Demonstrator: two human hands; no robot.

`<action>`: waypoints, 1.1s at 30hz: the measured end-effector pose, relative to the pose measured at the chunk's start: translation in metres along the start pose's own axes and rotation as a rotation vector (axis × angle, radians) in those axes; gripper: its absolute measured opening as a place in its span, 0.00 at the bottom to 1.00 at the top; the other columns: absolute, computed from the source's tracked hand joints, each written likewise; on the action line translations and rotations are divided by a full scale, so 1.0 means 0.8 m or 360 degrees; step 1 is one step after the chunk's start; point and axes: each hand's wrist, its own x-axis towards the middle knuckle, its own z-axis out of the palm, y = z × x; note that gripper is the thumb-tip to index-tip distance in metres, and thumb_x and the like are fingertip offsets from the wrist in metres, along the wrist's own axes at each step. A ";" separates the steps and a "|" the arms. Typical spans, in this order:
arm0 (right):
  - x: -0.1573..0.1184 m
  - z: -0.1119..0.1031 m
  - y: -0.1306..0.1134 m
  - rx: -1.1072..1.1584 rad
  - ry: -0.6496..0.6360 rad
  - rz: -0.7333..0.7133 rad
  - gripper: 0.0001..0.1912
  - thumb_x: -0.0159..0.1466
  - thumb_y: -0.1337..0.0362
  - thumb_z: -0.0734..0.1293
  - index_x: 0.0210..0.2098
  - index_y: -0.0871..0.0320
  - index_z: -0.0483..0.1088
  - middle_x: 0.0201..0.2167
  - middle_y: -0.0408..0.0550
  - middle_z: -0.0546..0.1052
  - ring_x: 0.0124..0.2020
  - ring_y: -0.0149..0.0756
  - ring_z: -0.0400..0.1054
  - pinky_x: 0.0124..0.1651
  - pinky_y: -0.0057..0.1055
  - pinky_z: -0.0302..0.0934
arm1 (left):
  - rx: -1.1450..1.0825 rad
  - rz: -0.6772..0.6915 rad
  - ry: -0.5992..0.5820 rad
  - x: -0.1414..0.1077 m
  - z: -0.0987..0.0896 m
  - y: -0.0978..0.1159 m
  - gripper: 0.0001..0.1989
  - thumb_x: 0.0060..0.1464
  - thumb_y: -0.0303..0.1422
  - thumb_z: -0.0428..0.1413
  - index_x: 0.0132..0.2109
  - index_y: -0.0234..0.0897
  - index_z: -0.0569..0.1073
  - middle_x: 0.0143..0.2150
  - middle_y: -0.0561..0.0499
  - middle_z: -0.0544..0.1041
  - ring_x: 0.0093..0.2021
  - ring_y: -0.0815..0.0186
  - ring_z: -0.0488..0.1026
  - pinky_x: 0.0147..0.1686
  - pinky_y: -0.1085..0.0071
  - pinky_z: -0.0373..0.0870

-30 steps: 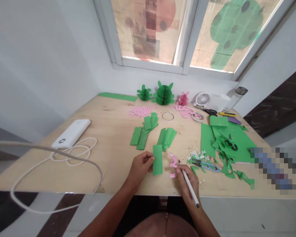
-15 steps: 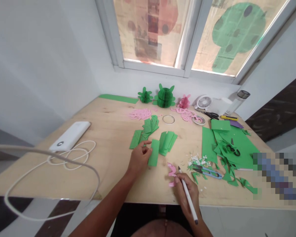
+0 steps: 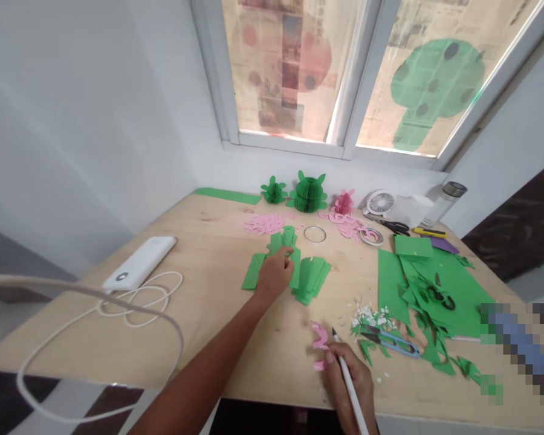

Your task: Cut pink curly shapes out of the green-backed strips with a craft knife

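Note:
My left hand [image 3: 274,275] reaches over the green paper strips in the middle of the table, its fingers bent around a green strip [image 3: 295,270]. Left of the hand lies another green piece [image 3: 252,272], and a fanned group of strips [image 3: 312,279] lies to the right. Nearer the front edge, my right hand [image 3: 350,374] is closed on a white pen [image 3: 351,386] with a dark tip pointing away from me. The same hand holds a curled pink paper piece [image 3: 318,335] at its fingertips.
Pink cut-outs [image 3: 265,224] and a ring [image 3: 315,234] lie farther back. Folded paper figures [image 3: 309,192] stand by the wall. Blue snips [image 3: 396,342], scraps and green sheets [image 3: 392,284] are at the right. A white power bank [image 3: 140,263] with a cable is at the left.
My left hand has moved away from me with the green strip, onto the other strips. The right hand still holds the pen and pink piece. The view has shifted slightly upward.

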 end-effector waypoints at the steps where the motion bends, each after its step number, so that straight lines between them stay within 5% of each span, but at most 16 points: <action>1: -0.001 0.002 -0.002 0.0005 0.0043 0.0000 0.19 0.63 0.46 0.63 0.30 0.54 0.76 0.23 0.45 0.74 0.24 0.35 0.69 0.26 0.26 0.62 | -0.0019 -0.0009 -0.0009 0.004 0.002 -0.001 0.15 0.45 0.23 0.55 0.42 0.40 0.76 0.19 0.58 0.67 0.24 0.67 0.68 0.30 0.73 0.60; 9: -0.003 0.004 -0.006 -0.0028 0.0058 -0.0009 0.20 0.62 0.45 0.63 0.29 0.54 0.76 0.20 0.44 0.72 0.23 0.35 0.67 0.25 0.26 0.60 | -0.0220 -0.0142 -0.0252 0.038 0.028 0.001 0.11 0.51 0.25 0.56 0.44 0.35 0.73 0.20 0.59 0.69 0.20 0.71 0.69 0.25 0.76 0.64; 16: -0.003 0.008 -0.013 0.0020 0.0040 -0.0004 0.20 0.63 0.46 0.63 0.28 0.53 0.76 0.25 0.46 0.76 0.25 0.35 0.69 0.28 0.25 0.62 | -0.0172 -0.0236 -0.0554 0.069 0.064 0.019 0.16 0.62 0.39 0.54 0.53 0.34 0.69 0.49 0.46 0.74 0.43 0.64 0.74 0.42 0.62 0.75; 25: -0.003 0.006 -0.006 -0.0094 -0.0020 -0.0061 0.20 0.65 0.49 0.61 0.27 0.54 0.74 0.23 0.45 0.74 0.24 0.33 0.68 0.28 0.24 0.61 | 0.0114 -0.0061 -0.0814 0.101 0.112 0.049 0.18 0.62 0.38 0.55 0.55 0.35 0.69 0.53 0.44 0.72 0.48 0.61 0.73 0.46 0.58 0.74; 29: -0.004 0.009 0.003 -0.0058 0.0017 -0.0101 0.19 0.66 0.49 0.61 0.32 0.55 0.76 0.25 0.46 0.75 0.26 0.34 0.70 0.30 0.25 0.63 | 0.0354 0.0075 -0.0764 0.110 0.108 0.055 0.16 0.62 0.38 0.54 0.54 0.36 0.70 0.54 0.44 0.71 0.49 0.61 0.72 0.48 0.57 0.73; 33: -0.005 0.007 0.003 -0.0058 -0.0008 -0.0127 0.18 0.66 0.51 0.61 0.31 0.55 0.75 0.25 0.46 0.75 0.26 0.34 0.70 0.30 0.25 0.62 | 0.0582 0.0097 -0.0603 0.099 0.076 0.046 0.14 0.63 0.38 0.53 0.50 0.36 0.71 0.50 0.46 0.74 0.48 0.62 0.73 0.49 0.58 0.71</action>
